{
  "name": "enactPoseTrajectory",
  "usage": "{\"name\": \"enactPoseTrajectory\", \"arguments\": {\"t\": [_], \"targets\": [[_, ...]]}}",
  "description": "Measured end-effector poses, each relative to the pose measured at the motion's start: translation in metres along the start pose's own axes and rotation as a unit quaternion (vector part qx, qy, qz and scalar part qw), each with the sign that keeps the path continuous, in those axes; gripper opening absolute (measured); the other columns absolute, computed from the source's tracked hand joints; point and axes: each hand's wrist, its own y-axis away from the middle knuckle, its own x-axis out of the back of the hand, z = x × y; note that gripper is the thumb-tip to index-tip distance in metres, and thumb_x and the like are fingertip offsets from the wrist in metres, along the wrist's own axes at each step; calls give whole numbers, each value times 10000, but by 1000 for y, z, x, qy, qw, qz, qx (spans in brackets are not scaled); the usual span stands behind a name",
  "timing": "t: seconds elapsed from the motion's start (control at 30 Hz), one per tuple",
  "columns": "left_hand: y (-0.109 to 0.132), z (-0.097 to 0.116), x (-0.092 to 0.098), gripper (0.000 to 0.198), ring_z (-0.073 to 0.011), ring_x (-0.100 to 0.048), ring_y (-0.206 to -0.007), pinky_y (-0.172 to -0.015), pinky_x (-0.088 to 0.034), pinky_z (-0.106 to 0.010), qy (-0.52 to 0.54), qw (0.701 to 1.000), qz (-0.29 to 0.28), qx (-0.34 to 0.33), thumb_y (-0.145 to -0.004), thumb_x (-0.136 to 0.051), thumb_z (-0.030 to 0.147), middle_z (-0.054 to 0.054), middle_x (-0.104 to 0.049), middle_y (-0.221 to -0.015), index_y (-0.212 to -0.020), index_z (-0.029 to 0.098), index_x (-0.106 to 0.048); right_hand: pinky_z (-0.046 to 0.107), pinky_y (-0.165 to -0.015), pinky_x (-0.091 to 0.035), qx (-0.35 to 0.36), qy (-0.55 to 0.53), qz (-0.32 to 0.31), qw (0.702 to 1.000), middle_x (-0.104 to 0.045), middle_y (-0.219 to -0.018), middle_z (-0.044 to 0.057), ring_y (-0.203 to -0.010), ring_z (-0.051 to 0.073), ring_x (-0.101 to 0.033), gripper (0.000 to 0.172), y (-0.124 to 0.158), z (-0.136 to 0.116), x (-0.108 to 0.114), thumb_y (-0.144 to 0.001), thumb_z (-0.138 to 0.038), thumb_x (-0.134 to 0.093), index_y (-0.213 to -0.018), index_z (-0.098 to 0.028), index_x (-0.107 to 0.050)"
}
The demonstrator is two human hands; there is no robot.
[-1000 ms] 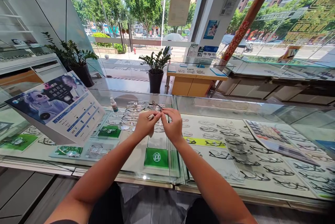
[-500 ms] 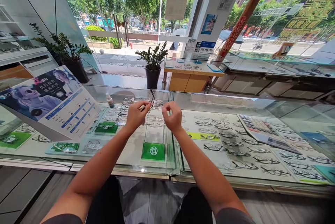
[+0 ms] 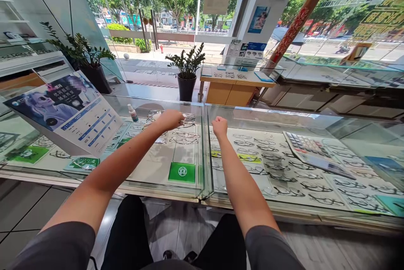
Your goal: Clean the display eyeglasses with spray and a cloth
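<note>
- Rows of eyeglasses (image 3: pixel 184 137), thin-rimmed and curved, lie around and at 5 o'clock from the left hand (image 3: pixel 172 119).
- The left hand is bent over them, back upward, fingers curled; whether it grips a pair cannot be told.
- At 3 o'clock from it, the right hand (image 3: pixel 220 126) is raised in a loose fist, thumb side showing; anything inside the curl is hidden.
- The counter (image 3: pixel 148 169) below is a clear glass display case with a pale, smooth bed, split by a seam between the hands.
- Clockwise from the left hand: a yellow-green strip (image 3: pixel 249 158) at 4, a glossy green block (image 3: pixel 182 172) with a white round emblem at 6, a small white spray bottle (image 3: pixel 133 113) at 9, and past it a tilted printed card stand (image 3: pixel 72 110).
- Beyond the right hand, toward 3, lies a flat calculator (image 3: pixel 311 152) with rows of keys.
- Farther out: a leafy plant (image 3: pixel 186 72) in a black tapered pot between 12 and 1, a light-wood cabinet (image 3: pixel 232 95) at 2.
- Underfoot, the floor (image 3: pixel 176 223) is grey wood-grain.
</note>
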Motion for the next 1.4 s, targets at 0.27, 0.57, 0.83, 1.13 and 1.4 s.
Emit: {"name": "enactPoseTrajectory", "arguments": {"t": [0.27, 0.57, 0.83, 1.13, 1.4], "targets": [[-22, 17, -14, 190, -324, -748, -909, -801, -492, -371, -10, 999, -34, -7, -920, -666, 252, -161, -826, -959, -933, 202, -849, 322, -587, -149, -16, -9, -28, 999, -171, -638, -78, -650, 140, -183, 388, 1, 11, -3, -660, -101, -557, -675, -290, -219], [-29, 11, -16, 182, -348, -762, -969, -843, -521, -388, -19, 998, -61, 0, -887, -716, 289, -167, -833, -985, -959, 208, -863, 331, -596, -145, -15, -19, -30, 999, -164, -663, -70, -678, 152, -170, 389, -3, 16, -7, -664, -124, -563, -699, -294, -215], [-53, 0, -7, 296, -347, -758, -1084, -905, -551, -375, -24, 998, -54, 33, -894, -716, 302, -182, -842, -1132, -1130, 209, -869, 328, -590, -148, -10, -21, -43, 999, -158, -657, -76, -678, 152, -171, 393, -3, 17, -6, -683, -142, -581, -707, -300, -221], [-69, 4, -21, 271, -382, -762, -1108, -938, -577, -418, -16, 997, -64, 40, -804, -780, 258, -232, -837, -1171, -1045, 178, -872, 319, -593, -138, 0, -25, -50, 998, -159, -665, -73, -672, 143, -157, 397, -5, 20, -7, -671, -119, -562, -690, -287, -203], [-46, 6, 2, 118, -383, -764, -991, -871, -539, -420, 46, 998, 17, 31, -822, -705, 210, -207, -823, -970, -841, 171, -815, 314, -580, -136, 6, -30, -53, 998, -154, -663, -69, -672, 147, -158, 401, -8, 23, -9, -683, -143, -580, -704, -288, -207]]}}
